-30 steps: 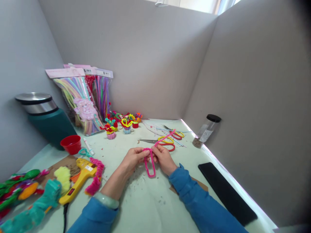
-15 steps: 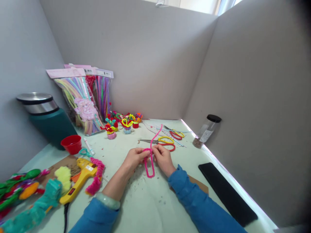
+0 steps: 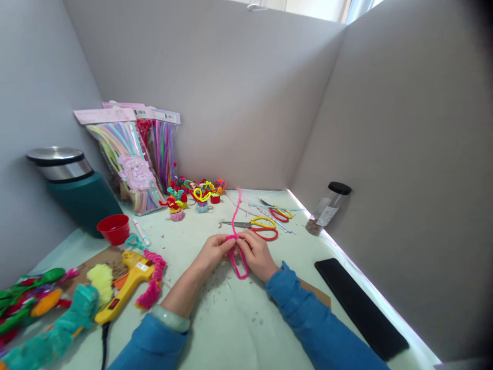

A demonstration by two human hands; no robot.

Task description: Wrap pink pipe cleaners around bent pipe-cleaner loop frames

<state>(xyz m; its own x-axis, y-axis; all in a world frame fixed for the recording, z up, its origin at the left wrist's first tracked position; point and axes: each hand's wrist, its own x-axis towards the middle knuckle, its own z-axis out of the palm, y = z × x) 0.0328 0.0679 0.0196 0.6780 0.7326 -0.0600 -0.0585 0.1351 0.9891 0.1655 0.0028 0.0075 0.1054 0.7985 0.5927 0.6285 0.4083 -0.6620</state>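
Observation:
A bright pink pipe cleaner (image 3: 242,276) is bent into a long narrow loop that hangs toward me, while its free end points away across the table. My left hand (image 3: 212,252) pinches it on the left, near the top of the loop. Close beside it, my right hand (image 3: 257,253) has its fingers closed on the same pipe cleaner where the strands meet. The fingertips partly hide that crossing. Just beyond my hands lie scissors (image 3: 264,222) with one yellow and one red handle.
A yellow glue gun (image 3: 125,293) and a red cup (image 3: 113,229) lie to the left, before a teal bottle (image 3: 82,190). Bagged pipe cleaners (image 3: 127,159) and small colourful figures (image 3: 201,198) stand behind. At right are a clear jar (image 3: 327,210) and a black slab (image 3: 358,306).
The pipe cleaner's free end has swung left and now points more straight away. My right hand has shifted slightly left, nearer my left fingers, and the loop's bottom has tilted right.

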